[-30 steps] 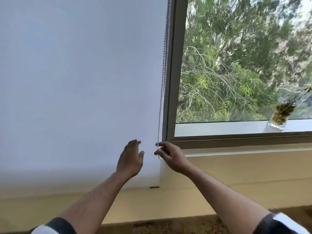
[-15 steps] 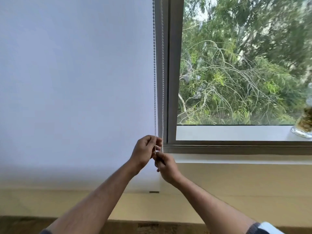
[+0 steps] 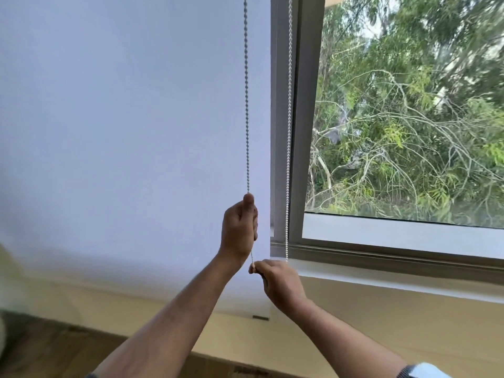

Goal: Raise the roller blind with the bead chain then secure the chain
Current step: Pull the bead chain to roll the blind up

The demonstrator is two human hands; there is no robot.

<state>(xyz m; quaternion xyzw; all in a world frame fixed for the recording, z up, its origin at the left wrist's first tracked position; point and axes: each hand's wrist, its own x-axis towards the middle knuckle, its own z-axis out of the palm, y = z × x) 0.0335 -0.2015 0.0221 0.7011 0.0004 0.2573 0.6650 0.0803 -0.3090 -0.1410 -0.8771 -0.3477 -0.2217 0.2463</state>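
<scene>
A white roller blind point(image 3: 122, 132) covers the left window pane down to below the sill. Its bead chain point(image 3: 246, 105) hangs as a loop with two strands, spread apart. My left hand point(image 3: 238, 230) grips the left strand in a fist, thumb up along the beads. Lower and to the right, my right hand point(image 3: 281, 282) pinches the bottom of the loop, where the right strand point(image 3: 288, 132) runs down in front of the grey window frame. The blind's bottom bar point(image 3: 260, 317) shows just below my left wrist.
A grey window frame point(image 3: 300, 132) stands right of the blind, with trees behind the glass. A pale sill point(image 3: 395, 279) runs to the right above a beige wall. Wooden floor lies at the bottom left.
My left hand went from open beside the chain to gripping the left strand and rose along it. The two strands have spread apart. The view has moved closer and left; the glass jar is gone.
</scene>
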